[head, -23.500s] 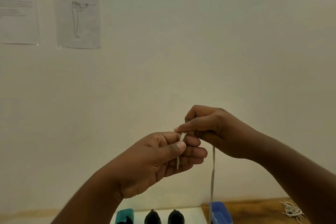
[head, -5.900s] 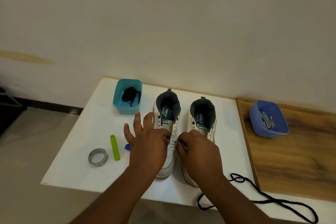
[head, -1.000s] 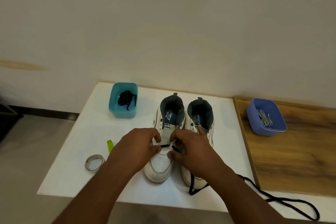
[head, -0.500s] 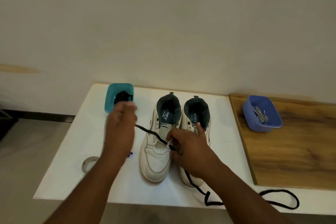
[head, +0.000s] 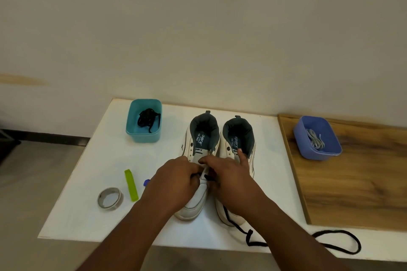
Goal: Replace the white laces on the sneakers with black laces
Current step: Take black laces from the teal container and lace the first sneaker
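Note:
Two white sneakers stand side by side on the white table (head: 105,160), toes toward me. Both my hands are over the eyelets of the left sneaker (head: 193,207). My left hand (head: 174,182) has its fingers curled at a black lace (head: 255,244) where it crosses the eyelets. My right hand (head: 229,180) pinches the same lace there, with its index finger resting on the right sneaker (head: 237,138). The rest of the lace runs under my right wrist and loops over the table's front edge. The eyelets themselves are hidden by my fingers.
A teal bin (head: 132,136) at the back left holds a bundled black lace. A blue bin (head: 308,156) with white laces sits on a wooden board (head: 352,182) on the right. A tape roll (head: 109,197), a green strip (head: 131,185) and a small blue piece (head: 146,182) lie to the left.
My left hand, which had drawn the black lace out to the left, has come back to the left sneaker's eyelets. The loose lace on the right has slid a little.

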The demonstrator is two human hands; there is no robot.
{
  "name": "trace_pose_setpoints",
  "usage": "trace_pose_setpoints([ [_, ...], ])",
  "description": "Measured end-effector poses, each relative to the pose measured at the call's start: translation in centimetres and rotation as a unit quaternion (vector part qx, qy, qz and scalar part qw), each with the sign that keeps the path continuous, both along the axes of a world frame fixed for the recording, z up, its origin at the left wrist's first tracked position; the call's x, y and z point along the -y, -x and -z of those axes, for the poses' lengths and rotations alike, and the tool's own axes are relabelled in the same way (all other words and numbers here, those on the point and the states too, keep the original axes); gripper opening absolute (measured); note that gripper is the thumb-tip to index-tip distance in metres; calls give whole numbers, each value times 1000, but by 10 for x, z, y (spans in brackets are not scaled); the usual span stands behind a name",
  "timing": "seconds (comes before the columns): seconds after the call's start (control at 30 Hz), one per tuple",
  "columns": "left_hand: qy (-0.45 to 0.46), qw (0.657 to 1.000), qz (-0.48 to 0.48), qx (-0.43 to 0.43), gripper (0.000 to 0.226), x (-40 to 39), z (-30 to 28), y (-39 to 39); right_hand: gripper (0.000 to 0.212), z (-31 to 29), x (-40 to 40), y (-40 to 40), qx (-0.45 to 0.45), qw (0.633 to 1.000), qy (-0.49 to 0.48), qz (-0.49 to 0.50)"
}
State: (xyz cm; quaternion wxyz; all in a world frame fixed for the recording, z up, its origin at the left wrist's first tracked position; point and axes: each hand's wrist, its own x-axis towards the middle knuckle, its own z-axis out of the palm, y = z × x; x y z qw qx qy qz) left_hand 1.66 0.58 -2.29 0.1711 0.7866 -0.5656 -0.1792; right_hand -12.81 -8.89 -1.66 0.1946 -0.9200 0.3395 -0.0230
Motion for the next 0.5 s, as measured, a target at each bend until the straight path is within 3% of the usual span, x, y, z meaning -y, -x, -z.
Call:
trace_pose_setpoints([
  [0.17,14,998,-39,37,23,0,-2,-3,43,-6,-1,2,5,1000,-19,-6],
  [0.27,69,990,-115,41,16,-2,-13,-12,42,-7,0,2,13,999,-34,0],
  [0.33,128,978,-163,-38,8,-5,-23,-20,41,-8,0,2,12,999,-38,10],
  [0.43,156,953,-168,-198,20,-5,-33,-17,40,-9,-4,-1,4,999,-38,26],
  [0.47,161,927,-170,-293,25,-4,-36,-12,40,-8,-6,-2,4,999,-30,27],
  [0.5,171,872,-180,-421,30,-3,-41,-7,41,-7,-8,-3,5,999,-18,28],
])
